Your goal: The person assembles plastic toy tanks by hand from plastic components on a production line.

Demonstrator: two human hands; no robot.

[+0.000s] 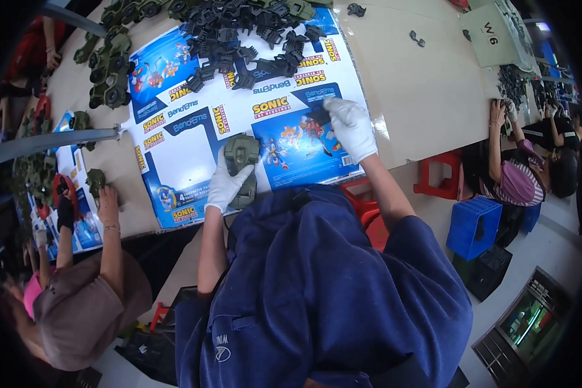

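My left hand (225, 184), in a white glove, grips an olive-green toy vehicle body (242, 152) at the near edge of the printed sheet (239, 116). The lower end of the vehicle reaches down against my dark blue clothing. Off to the right, my gloved right hand (352, 126) is closed over the sheet, its fingers bent around a small black plastic part (319, 115). Much of that part is hidden by the fingers. Beyond both hands, a heap of black plastic parts (242, 48) lies on the far side of the sheet.
Several green toy vehicles (110, 71) stand at the far left. A metal bar (52, 138) juts in from the left. Co-workers sit at the left (90, 297) and right (517, 174). A pale green box (498, 39) is at the far right; a blue crate (474, 226) is below.
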